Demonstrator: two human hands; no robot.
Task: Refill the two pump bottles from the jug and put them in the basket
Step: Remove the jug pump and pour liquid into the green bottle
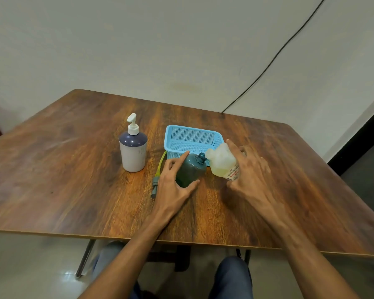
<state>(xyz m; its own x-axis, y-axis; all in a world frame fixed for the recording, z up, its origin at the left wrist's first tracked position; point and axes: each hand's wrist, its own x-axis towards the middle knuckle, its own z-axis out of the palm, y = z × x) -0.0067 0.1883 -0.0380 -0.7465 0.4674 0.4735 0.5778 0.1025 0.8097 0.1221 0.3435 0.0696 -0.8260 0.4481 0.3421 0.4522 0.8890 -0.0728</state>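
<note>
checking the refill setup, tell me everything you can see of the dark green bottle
The dark green bottle is translucent-looking plastic, squat with rounded shoulders and a short open neck, no pump fitted. It stands on the table just in front of the blue basket. The left hand grips its left side between thumb and fingers. The jug, tilted in the right hand, has its mouth beside the neck; contact is unclear.

On the one desk (73, 169), two dispensers were counted: one white pump bottle (133, 154), pump fitted, and one dark green pump bottle (191, 171), uncapped. One translucent jug (222, 162), one blue basket (192, 137) and one detached pump (155, 184) were also counted.
</note>
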